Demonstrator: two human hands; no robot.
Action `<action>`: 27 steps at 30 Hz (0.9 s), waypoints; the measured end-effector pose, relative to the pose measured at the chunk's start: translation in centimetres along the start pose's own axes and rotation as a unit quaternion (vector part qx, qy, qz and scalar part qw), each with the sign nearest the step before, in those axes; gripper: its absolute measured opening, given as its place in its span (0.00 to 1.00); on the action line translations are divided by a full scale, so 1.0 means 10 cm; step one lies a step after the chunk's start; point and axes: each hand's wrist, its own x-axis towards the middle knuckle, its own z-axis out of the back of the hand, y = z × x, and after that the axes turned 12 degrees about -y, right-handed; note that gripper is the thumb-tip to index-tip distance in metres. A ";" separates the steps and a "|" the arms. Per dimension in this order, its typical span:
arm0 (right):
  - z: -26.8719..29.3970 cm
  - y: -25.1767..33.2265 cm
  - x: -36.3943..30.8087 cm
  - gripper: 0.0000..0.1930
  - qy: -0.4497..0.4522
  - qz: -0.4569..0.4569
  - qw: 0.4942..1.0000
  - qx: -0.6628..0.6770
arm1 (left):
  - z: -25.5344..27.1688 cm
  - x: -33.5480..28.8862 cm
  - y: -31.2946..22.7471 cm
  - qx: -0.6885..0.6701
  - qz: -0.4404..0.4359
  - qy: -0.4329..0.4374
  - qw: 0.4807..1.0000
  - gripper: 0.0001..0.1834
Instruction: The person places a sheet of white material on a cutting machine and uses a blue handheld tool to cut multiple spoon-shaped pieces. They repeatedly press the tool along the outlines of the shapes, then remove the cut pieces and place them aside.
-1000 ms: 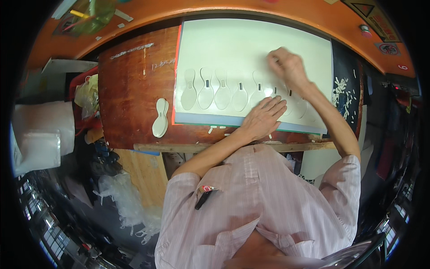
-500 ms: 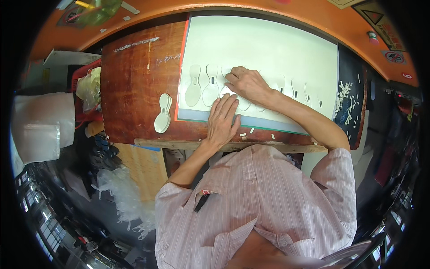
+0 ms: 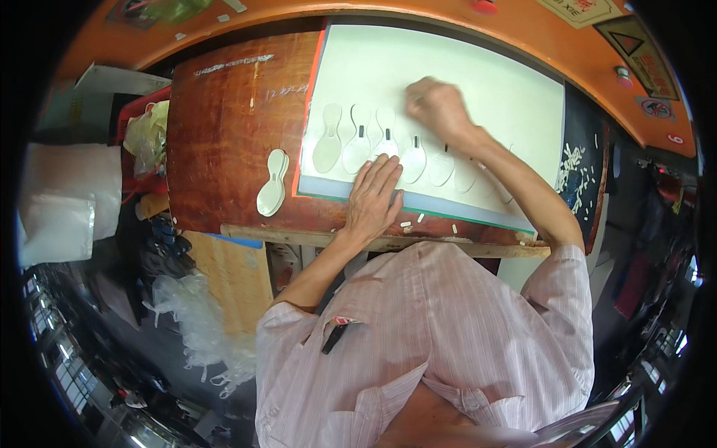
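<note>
A pale white sheet [image 3: 470, 63] lies on the brown table, with a row of insole-shaped cutouts in it, several with a small dark slot in the middle. Flat on its near edge rests my left hand [image 3: 375, 196], fingers stretched out, fingertips over the bottom of the third insole shape [image 3: 385, 140]. My right hand [image 3: 441, 106] is curled and slightly smeared by motion, over the sheet beyond the row. Whatever its fingers hold, if anything, is hidden. My right forearm covers part of the shapes on the right.
A small stack of insole pieces [image 3: 273, 184] sits on the bare brown tabletop [image 3: 231, 119] at left. Small white offcuts [image 3: 573, 166] are scattered on a dark surface at right, and several lie along the near edge. An orange ledge [image 3: 515, 33] borders the far side.
My right hand has lifted off the third shape and moved away from me and to the right, uncovering the middle shapes. My left hand stays nearly in place. The view has shifted slightly.
</note>
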 end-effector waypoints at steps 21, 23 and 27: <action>-0.81 0.73 0.13 0.07 0.106 0.069 0.986 0.110 | 0.29 -0.14 0.41 0.067 0.104 -0.163 0.979 0.22; -0.82 0.70 0.11 0.07 0.108 0.069 0.985 0.112 | 0.30 -0.14 0.41 0.064 0.100 -0.162 0.980 0.22; -0.92 0.66 0.06 0.07 0.095 0.112 0.986 0.078 | 0.32 -0.13 0.42 0.060 0.095 -0.158 0.981 0.22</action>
